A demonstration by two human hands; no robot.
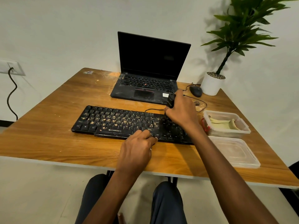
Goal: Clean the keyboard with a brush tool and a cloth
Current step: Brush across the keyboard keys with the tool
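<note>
The right hand was curled round a small black brush, holding it upright over the right end of the keyboard, its working tip hidden under the palm. The left hand lay spread and relaxed, fingertips pressing the keyboard's near edge as if to steady it. The brushing step looked to be under way. The right-hand keys seemed fairly clear, while pale, gritty crumbs lay thick across the middle and left rows. The next move would call for short strokes leftward along the rows, light enough to flick grit out of the gaps rather than into them. The keyboard was matte black plastic, long and flat, lying across the middle of the worn wooden surface. The cloth, soft, yellowish and crumpled, sat in a clear plastic tub to the right, with the tub's lid just beside it. Behind stood a dusty open laptop and a mouse.
</note>
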